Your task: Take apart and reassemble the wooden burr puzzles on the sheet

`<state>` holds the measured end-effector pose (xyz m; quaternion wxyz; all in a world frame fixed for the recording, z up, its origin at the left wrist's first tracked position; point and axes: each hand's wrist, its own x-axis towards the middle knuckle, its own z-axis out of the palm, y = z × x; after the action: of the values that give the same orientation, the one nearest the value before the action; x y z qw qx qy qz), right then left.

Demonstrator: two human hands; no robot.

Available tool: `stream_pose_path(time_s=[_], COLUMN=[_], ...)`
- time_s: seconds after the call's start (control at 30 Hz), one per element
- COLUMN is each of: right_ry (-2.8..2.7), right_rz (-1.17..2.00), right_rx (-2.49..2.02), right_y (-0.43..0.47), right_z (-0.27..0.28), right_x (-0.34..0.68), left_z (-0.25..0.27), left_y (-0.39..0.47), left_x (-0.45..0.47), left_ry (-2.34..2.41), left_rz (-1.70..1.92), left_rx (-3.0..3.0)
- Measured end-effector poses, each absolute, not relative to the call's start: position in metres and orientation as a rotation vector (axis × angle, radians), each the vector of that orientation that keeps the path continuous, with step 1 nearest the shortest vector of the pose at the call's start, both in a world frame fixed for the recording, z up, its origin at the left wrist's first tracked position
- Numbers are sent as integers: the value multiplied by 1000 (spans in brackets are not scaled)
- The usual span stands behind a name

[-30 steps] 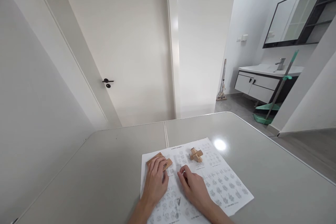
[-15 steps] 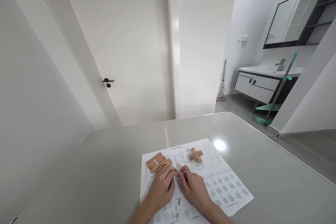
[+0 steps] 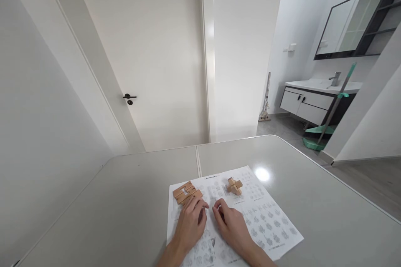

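Note:
Several flat, notched wooden puzzle pieces (image 3: 184,192) lie side by side on the upper left of a printed sheet (image 3: 275,254). My left hand (image 3: 190,220) rests at their near edge, fingers bent against the closest piece and covering part of it. My right hand (image 3: 231,221) lies on the middle of the sheet, its fingers curled toward the thumb; nothing shows between the fingertips. Beyond it, an assembled wooden cross-shaped burr puzzle (image 3: 234,186) sits on the sheet, apart from both hands.
The sheet lies on a glossy grey table (image 3: 125,208) with a seam (image 3: 198,160) across its far part. Behind stands a white door (image 3: 163,58) with a dark handle (image 3: 129,96). To the right are a sink cabinet (image 3: 308,102), a mop (image 3: 266,100) and a green dustpan (image 3: 313,144).
My left hand has shifted slightly left, and the flat wooden pieces have moved left with it. A gap has opened between my hands' fingertips. The burr puzzle stays put.

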<state>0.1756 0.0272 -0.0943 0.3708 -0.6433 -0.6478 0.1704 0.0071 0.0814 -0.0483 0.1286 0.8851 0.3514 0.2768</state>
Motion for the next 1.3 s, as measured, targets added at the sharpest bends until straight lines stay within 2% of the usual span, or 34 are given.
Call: stream_pose_path(time_s=[0.27, 0.7, 0.97, 1.3], right_ry=[-1615, -1145, -764, -734], right_rz=[480, 618, 875, 900], right_rx=[-1616, -1376, -1331, -1312], right_y=[27, 31, 36, 39], right_z=[-94, -87, -87, -88], right_x=[175, 179, 190, 191], left_z=[-54, -49, -45, -45], left_y=[78, 77, 76, 76], left_x=[9, 9, 8, 7], left_ry=[1003, 999, 992, 984], left_rz=[722, 642, 609, 611], left_rx=[2642, 2636, 2629, 2620])
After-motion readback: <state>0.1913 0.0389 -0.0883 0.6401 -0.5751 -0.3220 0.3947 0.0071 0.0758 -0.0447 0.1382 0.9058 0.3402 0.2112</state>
